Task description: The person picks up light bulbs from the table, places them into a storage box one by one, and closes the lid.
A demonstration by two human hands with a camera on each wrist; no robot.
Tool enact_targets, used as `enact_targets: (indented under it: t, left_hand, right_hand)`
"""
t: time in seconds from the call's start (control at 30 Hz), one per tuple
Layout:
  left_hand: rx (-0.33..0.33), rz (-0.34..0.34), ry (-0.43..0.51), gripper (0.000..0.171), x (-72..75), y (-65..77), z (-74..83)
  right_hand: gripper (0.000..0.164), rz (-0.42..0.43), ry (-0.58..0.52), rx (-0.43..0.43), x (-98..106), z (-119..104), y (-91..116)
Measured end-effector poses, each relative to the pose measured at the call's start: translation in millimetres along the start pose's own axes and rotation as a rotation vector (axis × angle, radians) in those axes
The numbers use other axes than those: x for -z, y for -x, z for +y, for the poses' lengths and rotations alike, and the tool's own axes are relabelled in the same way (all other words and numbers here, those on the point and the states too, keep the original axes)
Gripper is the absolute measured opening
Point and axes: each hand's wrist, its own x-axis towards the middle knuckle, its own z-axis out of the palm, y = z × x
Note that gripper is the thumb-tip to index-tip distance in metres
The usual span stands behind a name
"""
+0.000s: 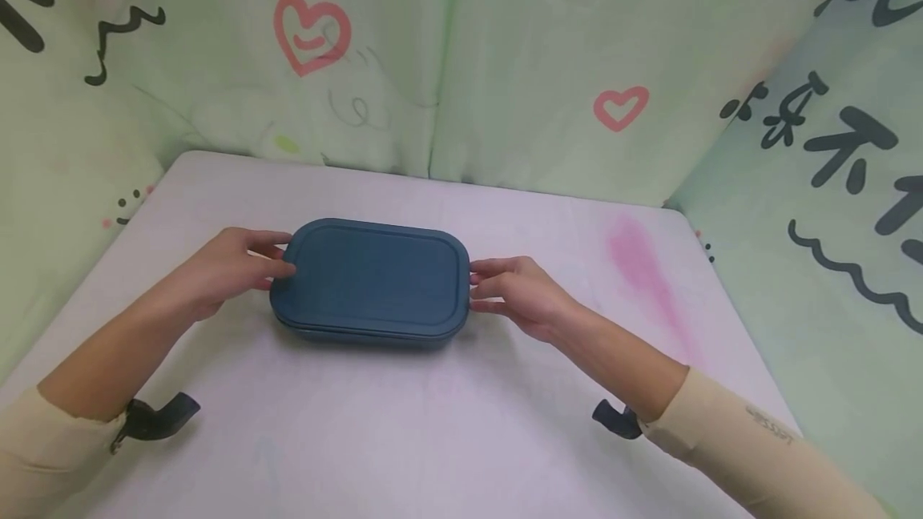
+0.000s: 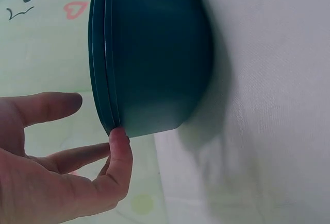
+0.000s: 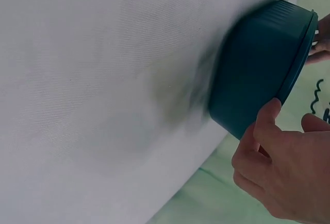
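A dark blue, lidded rectangular box [image 1: 371,279] with rounded corners sits on the table in the head view, its lid on. At its left end my left hand [image 1: 241,263] touches the edge, the thumb over the lid's corner. In the left wrist view one fingertip of the left hand [image 2: 67,177] meets the lid's rim, while the thumb stands apart from the lid. My right hand [image 1: 522,295] has its fingertips against the box's right end. From the right wrist, a fingertip of that hand [image 3: 283,162] lies right under the lid's rim. The box's inside is hidden by the lid.
The table [image 1: 360,439] has a pale cloth with a pink stain [image 1: 642,255] at the right. Light green curtains [image 1: 534,62] with red hearts and black writing enclose it at the back and sides. Black wrist mounts [image 1: 162,416] stick out from both sleeves.
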Motion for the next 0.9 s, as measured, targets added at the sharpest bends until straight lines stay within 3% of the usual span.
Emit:
enact_targets:
  t: [0.4,0.9]
  left_hand:
    - [-0.008,-0.005,-0.017,0.064,-1.3,4.2,-4.2]
    - [-0.034,0.044,-0.033,0.064,-6.6,12.1,-7.7]
  right_hand:
    - [0.046,0.014,0.018,-0.004,1.5,2.2,3.5]
    - [0.046,-0.012,0.023,0.020,2.5,5.6,5.4]
